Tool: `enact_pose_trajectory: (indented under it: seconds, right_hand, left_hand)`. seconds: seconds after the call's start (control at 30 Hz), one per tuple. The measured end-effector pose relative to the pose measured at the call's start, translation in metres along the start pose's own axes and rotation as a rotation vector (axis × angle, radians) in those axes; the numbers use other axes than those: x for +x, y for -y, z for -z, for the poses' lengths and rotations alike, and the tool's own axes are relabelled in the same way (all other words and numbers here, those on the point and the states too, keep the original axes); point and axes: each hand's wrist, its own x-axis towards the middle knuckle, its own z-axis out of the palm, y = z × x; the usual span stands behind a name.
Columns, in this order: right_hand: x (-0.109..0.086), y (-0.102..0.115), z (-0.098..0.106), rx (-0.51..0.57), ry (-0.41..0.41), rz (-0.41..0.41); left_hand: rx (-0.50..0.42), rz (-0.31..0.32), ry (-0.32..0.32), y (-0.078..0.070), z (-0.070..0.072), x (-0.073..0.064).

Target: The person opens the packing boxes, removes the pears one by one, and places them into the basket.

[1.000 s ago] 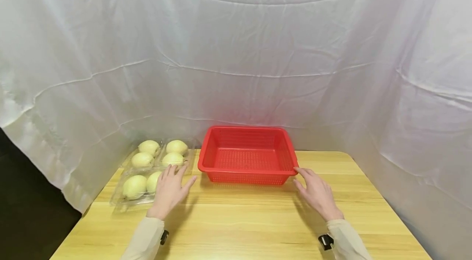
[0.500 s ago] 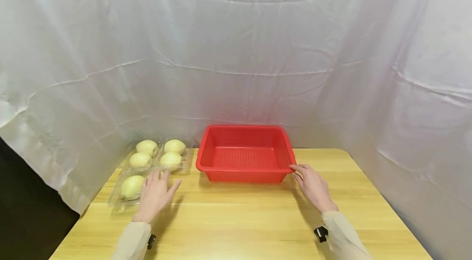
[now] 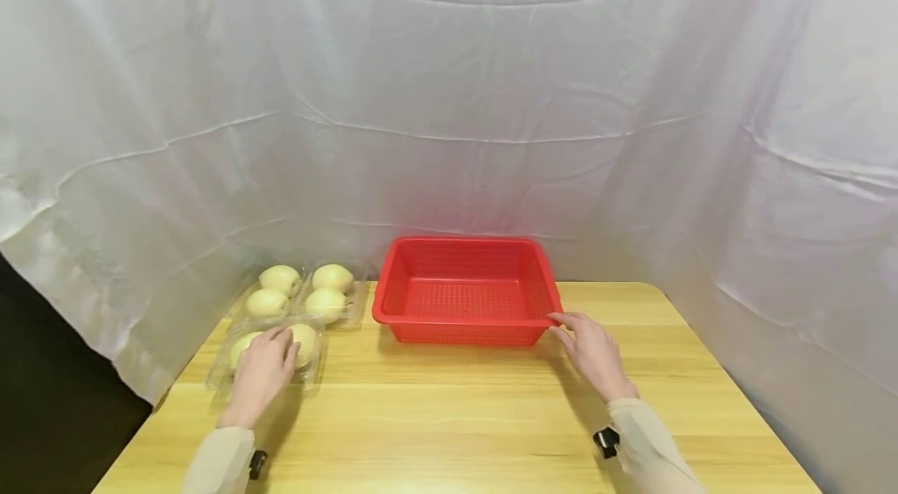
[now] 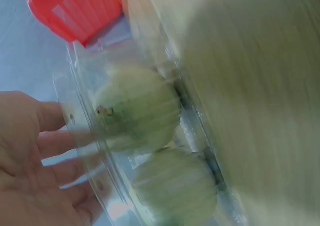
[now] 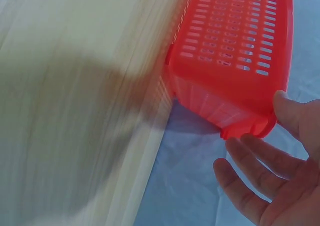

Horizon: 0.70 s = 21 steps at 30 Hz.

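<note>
My left hand (image 3: 261,371) is at the near clear plastic box (image 3: 315,379), which holds two pale yellow fruits that look like pears (image 3: 303,344). In the left wrist view its extended fingers (image 4: 55,143) reach along the box's side wall, overlapping the plastic, and a brown stem shows on one fruit (image 4: 137,108). My right hand (image 3: 592,354) touches the near right corner of a red perforated plastic basket (image 3: 477,320). There the right wrist view shows the thumb against the rim and the loosely extended fingers (image 5: 252,168) close by the corner's other side.
Behind the near box stand two more clear boxes, left (image 3: 242,312) and right (image 3: 359,307), with two pale fruits in each. A wooden table (image 3: 449,416) carries everything. White cloth (image 3: 449,89) hangs around its back and sides.
My left hand has moved left and toward me, from in front of the right rear box to the near box. The right hand stays at the basket corner.
</note>
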Motion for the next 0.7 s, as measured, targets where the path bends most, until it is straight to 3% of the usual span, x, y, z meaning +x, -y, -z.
enact_pose_trajectory:
  seconds: [0.2, 0.33, 0.53, 0.7]
  right_hand:
    - [-0.001, 0.002, 0.000, -0.005, -0.001, -0.009]
    - [-0.001, 0.002, -0.001, -0.004, -0.002, -0.004]
    - [-0.002, 0.001, -0.002, -0.006, -0.006, -0.002]
    - [-0.001, 0.001, -0.003, -0.002, -0.012, 0.004]
  left_hand:
    - [-0.066, 0.189, 0.170, 0.011, 0.006, -0.002]
    - [-0.081, 0.276, 0.250, 0.020, 0.010, -0.005]
    - [-0.062, 0.304, 0.301, 0.026, 0.015, -0.003]
    - [-0.029, 0.307, 0.298, 0.033, 0.019, 0.001]
